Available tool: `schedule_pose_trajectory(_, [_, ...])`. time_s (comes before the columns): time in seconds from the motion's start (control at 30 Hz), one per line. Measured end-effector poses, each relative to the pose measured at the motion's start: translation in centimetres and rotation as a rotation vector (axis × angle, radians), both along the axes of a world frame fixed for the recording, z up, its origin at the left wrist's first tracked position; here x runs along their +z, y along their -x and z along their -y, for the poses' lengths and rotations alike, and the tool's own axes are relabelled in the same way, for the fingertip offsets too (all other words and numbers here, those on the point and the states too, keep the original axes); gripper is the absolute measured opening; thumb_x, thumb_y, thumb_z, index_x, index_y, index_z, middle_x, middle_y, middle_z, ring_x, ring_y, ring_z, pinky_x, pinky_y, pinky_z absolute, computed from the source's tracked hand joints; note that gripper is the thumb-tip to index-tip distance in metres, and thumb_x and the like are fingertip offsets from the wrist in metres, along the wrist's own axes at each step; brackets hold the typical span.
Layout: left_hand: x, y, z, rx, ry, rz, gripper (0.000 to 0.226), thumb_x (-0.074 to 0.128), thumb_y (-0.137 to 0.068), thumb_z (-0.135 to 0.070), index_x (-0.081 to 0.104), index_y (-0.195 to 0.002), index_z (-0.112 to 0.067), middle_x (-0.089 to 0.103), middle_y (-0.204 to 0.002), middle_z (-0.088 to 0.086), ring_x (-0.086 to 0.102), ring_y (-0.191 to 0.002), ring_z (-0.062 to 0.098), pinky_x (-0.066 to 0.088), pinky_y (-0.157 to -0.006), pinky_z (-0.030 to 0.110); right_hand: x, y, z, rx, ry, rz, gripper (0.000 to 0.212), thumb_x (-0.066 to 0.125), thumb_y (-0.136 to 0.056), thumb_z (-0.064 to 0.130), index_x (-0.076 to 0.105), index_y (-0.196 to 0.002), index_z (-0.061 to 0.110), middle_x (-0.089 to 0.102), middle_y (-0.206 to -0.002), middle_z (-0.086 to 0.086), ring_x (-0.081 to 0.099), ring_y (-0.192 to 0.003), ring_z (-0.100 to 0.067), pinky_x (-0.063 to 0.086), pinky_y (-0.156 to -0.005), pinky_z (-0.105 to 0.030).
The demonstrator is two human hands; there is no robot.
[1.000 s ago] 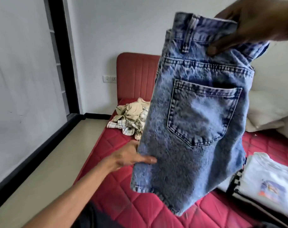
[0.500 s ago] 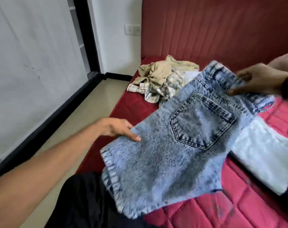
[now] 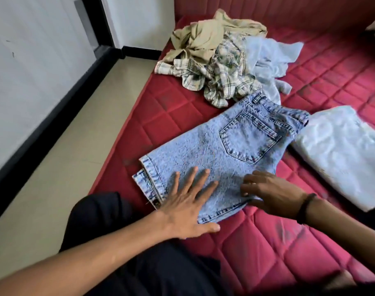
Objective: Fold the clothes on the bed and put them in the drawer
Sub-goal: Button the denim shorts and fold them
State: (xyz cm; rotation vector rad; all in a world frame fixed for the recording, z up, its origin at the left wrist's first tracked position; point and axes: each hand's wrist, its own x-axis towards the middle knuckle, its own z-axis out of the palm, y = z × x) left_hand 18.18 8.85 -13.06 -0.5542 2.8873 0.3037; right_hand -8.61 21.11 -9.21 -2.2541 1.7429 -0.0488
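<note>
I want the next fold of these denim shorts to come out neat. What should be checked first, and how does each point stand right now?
1. Denim shorts lie flat on the bed, back pocket up: ok.
2. Left hand presses the leg end with fingers spread: ok.
3. Right hand rests on the hem edge, fingers bent; whether it pinches the cloth: cannot tell.
4. Leg hems line up: not ok, one layer sticks out at the left corner.
5. Waistband clear of the unfolded pile: not ok, it touches the pile.
6. Folded white garment lies beside the shorts, with room to fold: ok.
</note>
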Motion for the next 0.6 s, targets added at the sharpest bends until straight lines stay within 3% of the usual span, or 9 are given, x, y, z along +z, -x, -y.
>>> schedule_pose_trajectory(0.07, [0.6, -1.1, -1.0, 0.01, 0.001, -0.003, 0.095, 0.034, -0.093, -0.078, -0.008, -0.164, -0.029, -0.028, -0.168, 0.001, -0.029, -0.153, 0.03, -0.004, -0.123, 0.064, 0.5, 0.6, -0.9, -0.056, -0.035, 0.095, 0.015, 0.063, -0.095, 0.04, 0.066, -0.102, 0.027, 0.061, -0.099, 0.005, 0.06, -0.09, -0.017, 0.05, -0.078, -0.029])
schedule_pose_trajectory(0.13, [1.5, -2.4, -0.4, -0.039, -0.009, -0.005, 0.087, 0.036, -0.093, -0.075, 0.009, -0.164, -0.031, -0.008, -0.172, 0.003, -0.009, -0.158, 0.028, 0.009, -0.126, 0.058, 0.7, 0.8, -1.2, -0.119, -0.054, 0.163, 0.013, 0.067, -0.095, 0.036, 0.072, -0.099, 0.025, 0.064, -0.093, 0.006, 0.062, -0.084, -0.01, 0.046, -0.075, -0.021])
schedule_pose_trajectory(0.2, [2.9, -3.8, 1.0, -0.095, 0.026, -0.009, 0.082, 0.035, -0.089, -0.078, 0.028, -0.159, -0.035, 0.017, -0.169, 0.004, 0.017, -0.155, 0.027, 0.026, -0.123, 0.05, 0.2, 0.4, -1.0, -0.164, -0.031, 0.138, 0.006, 0.072, -0.092, 0.023, 0.074, -0.097, 0.023, 0.064, -0.091, 0.003, 0.063, -0.083, -0.014, 0.05, -0.075, -0.026])
schedule_pose_trajectory(0.3, [4.9, -5.1, 1.8, -0.105, 0.081, -0.02, 0.058, 0.047, -0.097, -0.064, 0.05, -0.145, -0.03, 0.048, -0.142, -0.001, 0.048, -0.128, 0.021, 0.048, -0.102, 0.044, -0.9, -1.6, -0.4, -0.24, 0.051, -0.043, 0.028, 0.059, -0.085, 0.001, 0.068, -0.102, 0.022, 0.061, -0.096, -0.003, 0.063, -0.091, -0.03, 0.056, -0.073, -0.045])
schedule_pose_trajectory(0.4, [5.4, -5.0, 0.5, -0.106, 0.129, -0.039, 0.034, 0.056, -0.1, -0.032, 0.057, -0.133, -0.022, 0.055, -0.122, 0.002, 0.054, -0.112, 0.023, 0.054, -0.085, 0.042, -1.4, -4.3, -0.9, -0.195, 0.203, -0.207, 0.034, 0.049, -0.078, -0.004, 0.062, -0.101, 0.017, 0.059, -0.092, -0.007, 0.062, -0.083, -0.034, 0.056, -0.056, -0.046])
schedule_pose_trajectory(0.5, [6.0, -4.3, -0.4, -0.064, 0.184, 0.056, 0.037, 0.059, -0.092, -0.007, 0.054, -0.129, -0.014, 0.053, -0.118, 0.007, 0.053, -0.109, 0.026, 0.052, -0.075, 0.039, -1.3, -5.4, -1.4, -0.183, 0.303, -0.26, 0.029, 0.045, -0.075, 0.0, 0.06, -0.094, 0.016, 0.057, -0.082, -0.007, 0.062, -0.069, -0.034, 0.049, -0.038, -0.04])
schedule_pose_trajectory(0.6, [7.4, -3.6, -1.7, -0.045, 0.242, 0.093, 0.038, 0.065, -0.084, 0.001, 0.06, -0.12, -0.01, 0.054, -0.114, 0.009, 0.055, -0.107, 0.027, 0.049, -0.071, 0.038, -1.4, -5.0, -1.3, -0.22, 0.317, -0.285, 0.028, 0.046, -0.075, -0.001, 0.063, -0.092, 0.014, 0.059, -0.08, -0.006, 0.062, -0.067, -0.034, 0.049, -0.038, -0.04])
